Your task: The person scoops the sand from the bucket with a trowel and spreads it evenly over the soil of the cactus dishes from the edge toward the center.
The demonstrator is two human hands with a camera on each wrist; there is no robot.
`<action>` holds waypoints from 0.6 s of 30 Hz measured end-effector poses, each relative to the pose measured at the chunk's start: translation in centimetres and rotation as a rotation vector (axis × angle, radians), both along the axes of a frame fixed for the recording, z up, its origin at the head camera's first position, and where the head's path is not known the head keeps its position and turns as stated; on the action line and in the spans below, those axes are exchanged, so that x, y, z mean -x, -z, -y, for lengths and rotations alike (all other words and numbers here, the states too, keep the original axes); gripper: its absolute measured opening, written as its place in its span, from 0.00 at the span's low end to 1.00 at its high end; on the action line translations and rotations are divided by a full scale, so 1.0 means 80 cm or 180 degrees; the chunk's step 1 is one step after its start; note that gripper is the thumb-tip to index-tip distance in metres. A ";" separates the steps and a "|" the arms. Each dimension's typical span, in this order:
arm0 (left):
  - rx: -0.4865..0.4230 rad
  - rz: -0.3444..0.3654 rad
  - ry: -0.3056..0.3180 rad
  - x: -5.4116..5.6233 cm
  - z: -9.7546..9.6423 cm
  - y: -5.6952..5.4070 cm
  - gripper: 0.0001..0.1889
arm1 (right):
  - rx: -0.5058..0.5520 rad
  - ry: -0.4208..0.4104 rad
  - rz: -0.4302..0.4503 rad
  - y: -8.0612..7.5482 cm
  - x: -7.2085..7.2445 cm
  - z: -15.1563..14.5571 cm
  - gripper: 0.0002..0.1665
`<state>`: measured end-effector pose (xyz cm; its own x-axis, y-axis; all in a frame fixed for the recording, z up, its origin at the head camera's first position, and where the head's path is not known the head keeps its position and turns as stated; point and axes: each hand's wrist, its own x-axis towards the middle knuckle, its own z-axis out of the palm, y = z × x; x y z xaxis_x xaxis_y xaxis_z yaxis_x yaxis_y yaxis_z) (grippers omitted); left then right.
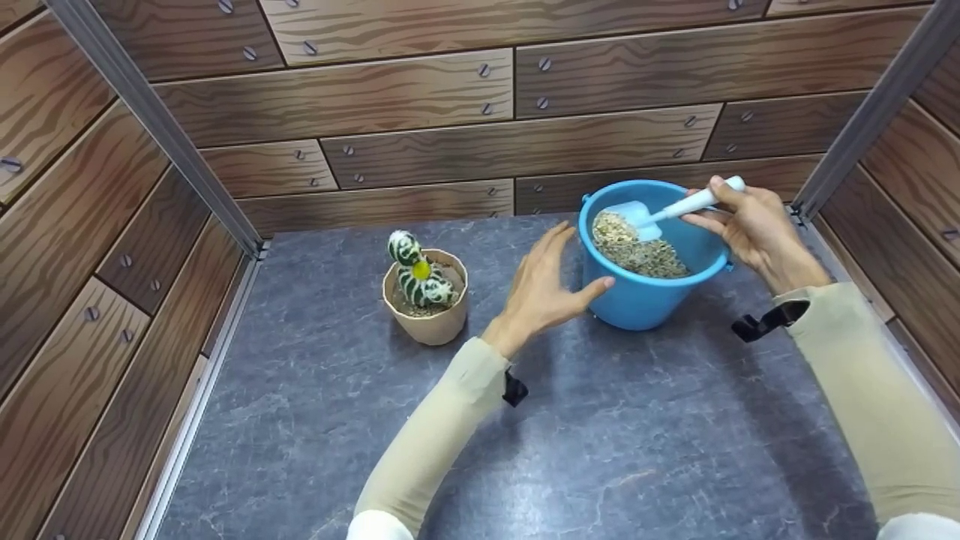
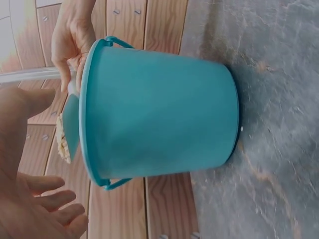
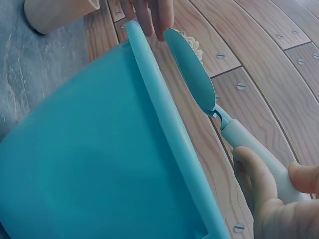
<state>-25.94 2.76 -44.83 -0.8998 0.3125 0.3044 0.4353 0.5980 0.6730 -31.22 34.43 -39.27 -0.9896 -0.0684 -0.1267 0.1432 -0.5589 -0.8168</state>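
My right hand [image 1: 761, 225] grips the pale handle of a light blue hand trowel [image 1: 636, 217] over the mouth of a blue bucket [image 1: 637, 304]. Pale, coarse grains [image 2: 62, 142] lie heaped on the trowel's blade, which sits above the rim in both wrist views. Inside the bucket is a greyish-tan granular mix [image 1: 649, 259]. My left hand [image 1: 544, 285] is beside the bucket's left side, fingers extended and thumb apart, holding nothing. To its left stands a tan pot [image 1: 427, 328] with a striped, white-tufted cactus [image 1: 420, 281] bearing a yellow spot.
Under everything is a dark grey marbled tabletop [image 1: 315, 420]. Wood-patterned panels [image 1: 420, 97] enclose the back and both sides, with metal rails [image 1: 161, 112] at the corners. The bucket stands near the back right, close to the panels.
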 end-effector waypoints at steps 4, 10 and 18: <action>0.0028 -0.0126 -0.0068 -0.006 0.013 0.000 0.47 | -0.0041 0.0006 -0.0028 0.000 -0.001 0.003 0.10; -0.0019 -0.0338 -0.0140 -0.014 0.038 -0.004 0.45 | -0.0023 -0.0034 -0.0090 -0.002 0.000 0.015 0.10; -0.0236 -0.0565 -0.0206 -0.026 0.080 -0.004 0.45 | -0.0213 -0.0010 -0.0146 -0.007 -0.002 0.031 0.12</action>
